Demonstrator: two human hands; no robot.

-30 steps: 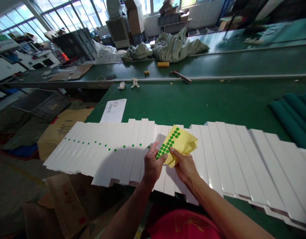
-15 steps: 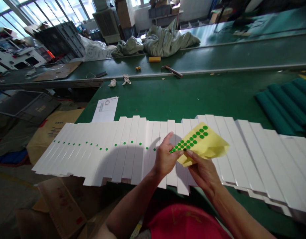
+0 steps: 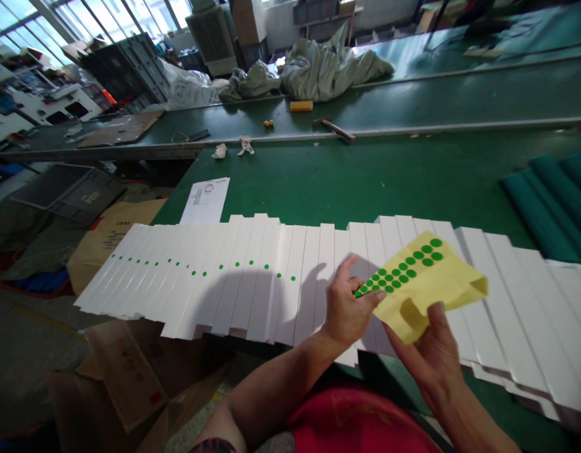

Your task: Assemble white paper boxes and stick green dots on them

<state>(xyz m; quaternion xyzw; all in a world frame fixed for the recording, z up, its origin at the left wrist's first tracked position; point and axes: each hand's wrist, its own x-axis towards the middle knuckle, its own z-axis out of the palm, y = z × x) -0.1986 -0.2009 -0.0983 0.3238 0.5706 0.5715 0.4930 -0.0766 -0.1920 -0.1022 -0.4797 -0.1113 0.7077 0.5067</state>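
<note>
A yellow sheet of round green stickers [image 3: 441, 280] is held up over a row of long white boxes [image 3: 252, 296]. My left hand [image 3: 349, 302] pinches the sheet's left end, thumb on top beside the green dots. At the lower right edge, my right hand [image 3: 432, 352] grips the sheet with its thumb in front; its fingers are partly hidden behind the paper. The sheet is bent, and its right end curls. Single green dots run across the boxes on the left, as far as a green dot [image 3: 293, 279] left of my left hand.
A printed white paper [image 3: 205, 200] lies behind the boxes on the green table [image 3: 347, 182]. Farther back are a hammer [image 3: 335, 129], a yellow block [image 3: 301, 106] and crumpled paper [image 3: 245, 145]. Dark green rolls [image 3: 549, 201] lie at the right. Cardboard boxes [image 3: 124, 377] stand below, left.
Both hands and the sticker sheet have moved to the right. My right hand has shifted from near the dots to the sheet's lower right edge. The view has shifted slightly.
</note>
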